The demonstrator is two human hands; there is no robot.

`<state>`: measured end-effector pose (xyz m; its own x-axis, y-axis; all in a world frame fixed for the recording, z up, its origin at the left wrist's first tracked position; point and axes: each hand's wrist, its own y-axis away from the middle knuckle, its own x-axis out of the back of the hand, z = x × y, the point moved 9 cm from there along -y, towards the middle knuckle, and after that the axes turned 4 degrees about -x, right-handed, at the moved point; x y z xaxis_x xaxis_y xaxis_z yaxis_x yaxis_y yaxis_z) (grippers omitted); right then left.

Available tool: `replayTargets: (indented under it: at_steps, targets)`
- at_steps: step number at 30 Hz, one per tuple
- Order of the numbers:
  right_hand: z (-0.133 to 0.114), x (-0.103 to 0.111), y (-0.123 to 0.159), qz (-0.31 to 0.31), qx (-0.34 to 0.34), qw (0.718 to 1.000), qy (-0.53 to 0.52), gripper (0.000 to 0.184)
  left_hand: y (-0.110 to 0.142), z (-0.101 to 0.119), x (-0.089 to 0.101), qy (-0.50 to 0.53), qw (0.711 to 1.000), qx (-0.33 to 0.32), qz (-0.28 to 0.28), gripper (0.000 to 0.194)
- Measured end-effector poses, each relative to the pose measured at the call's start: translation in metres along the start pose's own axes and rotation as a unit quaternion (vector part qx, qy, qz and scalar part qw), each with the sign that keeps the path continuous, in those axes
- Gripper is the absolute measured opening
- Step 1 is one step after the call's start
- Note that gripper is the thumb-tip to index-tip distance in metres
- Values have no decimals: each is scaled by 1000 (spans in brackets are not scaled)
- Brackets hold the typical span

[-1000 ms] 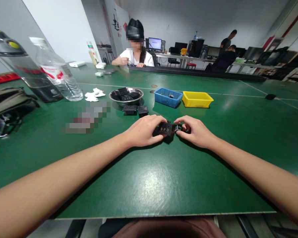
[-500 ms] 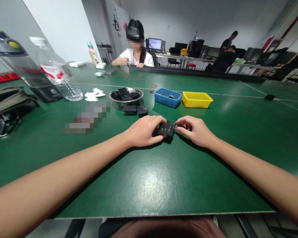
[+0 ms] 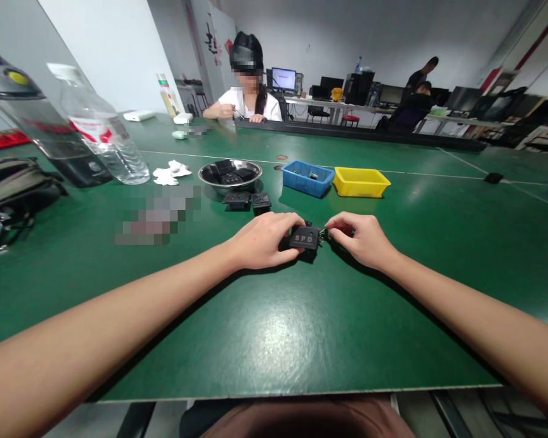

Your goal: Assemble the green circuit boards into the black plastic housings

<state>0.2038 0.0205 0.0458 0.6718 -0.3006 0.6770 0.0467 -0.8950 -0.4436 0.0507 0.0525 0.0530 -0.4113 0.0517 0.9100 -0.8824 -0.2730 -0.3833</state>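
Note:
My left hand (image 3: 269, 242) is closed around a small black plastic case (image 3: 304, 238) lettered "SPD", thumb at the near side and fingers over the far side. From the case's right end sticks a small circuit board (image 3: 323, 235) with bright metal bits. My right hand (image 3: 357, 238) pinches at the board's outer end, thumb and index finger close together; the exact contact is partly hidden. Just beyond my left hand lie two more black cases, one on the left (image 3: 236, 201) and one on the right (image 3: 261, 203).
A steel bowl (image 3: 205, 177) holds several black cases. Beside it stand a blue bin (image 3: 307, 184) with small parts and a yellow bin (image 3: 360, 187). Crumpled tissue (image 3: 171, 173), a water bottle (image 3: 105, 143) and a dark bag (image 3: 18, 188) are at left. A co-worker (image 3: 246, 97) sits across the table.
My right thumb and fingers have shifted slightly at the board's end, showing more of it. My left hand and the case keep their place; the view has shifted a little.

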Motion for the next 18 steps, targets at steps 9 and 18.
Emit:
replayTargets:
  at_steps: [9, 18]
  targets:
    - [-1, 3, 0, 11, 6, 1000, 5, 12, -1, 0, 0, -2, 1000, 4, -5, 31]
    - [-2, 1, 0, 4, 11, 1000, 1, 12, 0, -1, -1, 1, 1000, 5, -9, 31]
